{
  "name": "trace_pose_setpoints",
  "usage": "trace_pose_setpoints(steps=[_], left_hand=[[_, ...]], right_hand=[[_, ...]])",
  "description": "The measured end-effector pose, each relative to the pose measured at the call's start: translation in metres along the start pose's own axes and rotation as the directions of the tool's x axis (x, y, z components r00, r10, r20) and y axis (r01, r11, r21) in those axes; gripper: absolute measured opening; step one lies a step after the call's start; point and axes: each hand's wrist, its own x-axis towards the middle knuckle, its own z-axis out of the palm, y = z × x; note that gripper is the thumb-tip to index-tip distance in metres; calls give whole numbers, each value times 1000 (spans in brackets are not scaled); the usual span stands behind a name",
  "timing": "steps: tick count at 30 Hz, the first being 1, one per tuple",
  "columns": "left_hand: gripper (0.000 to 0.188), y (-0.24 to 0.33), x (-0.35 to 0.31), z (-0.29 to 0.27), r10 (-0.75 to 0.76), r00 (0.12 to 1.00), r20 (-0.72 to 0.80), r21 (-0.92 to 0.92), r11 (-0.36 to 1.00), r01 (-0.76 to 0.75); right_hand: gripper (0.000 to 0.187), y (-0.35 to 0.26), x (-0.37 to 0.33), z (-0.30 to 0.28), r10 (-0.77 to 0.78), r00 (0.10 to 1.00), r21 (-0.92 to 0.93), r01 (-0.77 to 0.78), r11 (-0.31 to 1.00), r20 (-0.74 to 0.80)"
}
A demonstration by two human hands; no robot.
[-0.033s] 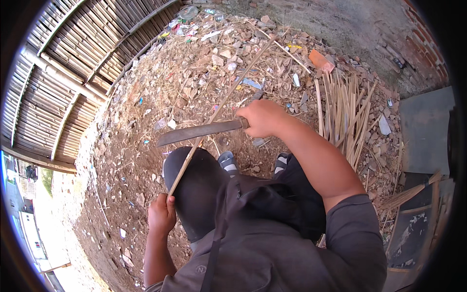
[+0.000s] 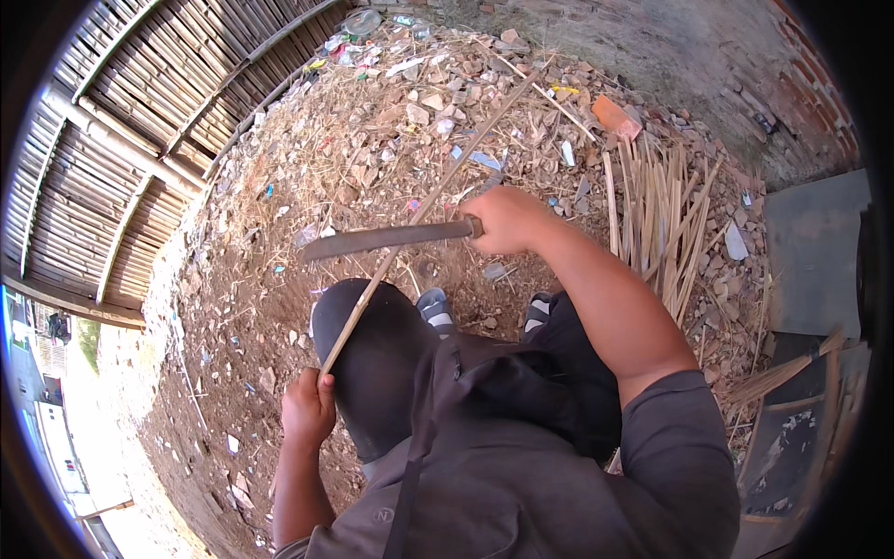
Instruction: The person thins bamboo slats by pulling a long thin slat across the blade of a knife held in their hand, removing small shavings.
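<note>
Shifted since the earlier frame: one machete (image 2: 386, 241) and the right hand (image 2: 510, 221), both slightly farther from the left hand (image 2: 307, 407). Two hands observed: right closed around the machete handle, left gripping the near end of one bamboo strip (image 2: 361, 307). Strip slants over one dark-clad knee (image 2: 372, 349), passing beneath the blade; contact cannot be determined. Two sandals (image 2: 433, 303), one orange brick (image 2: 616, 117) noted.
</note>
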Motion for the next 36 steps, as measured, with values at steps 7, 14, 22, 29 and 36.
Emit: trace_pose_setpoints(steps=[7, 14, 22, 29, 36], left_hand=[[40, 3, 8, -10, -90, 993, 72, 70, 994, 85], [39, -12, 8, 5, 16, 1000, 19, -15, 1000, -15], [37, -9, 2, -8, -38, 998, 50, 28, 999, 37], [32, -25, -10, -17, 14, 1000, 7, 81, 997, -15], [36, -28, -12, -21, -26, 995, 97, -43, 999, 30]], right_hand=[[30, 54, 7, 1, 296, 946, 297, -247, 923, -135], [35, 79, 7, -10, 284, 958, 386, -251, 888, -33], [40, 7, -5, -27, 147, 988, -105, -150, 983, -38], [33, 112, -12, -22, 544, 803, 471, -392, 790, -244], [39, 15, -21, -33, 85, 995, 31, -83, 996, -44]])
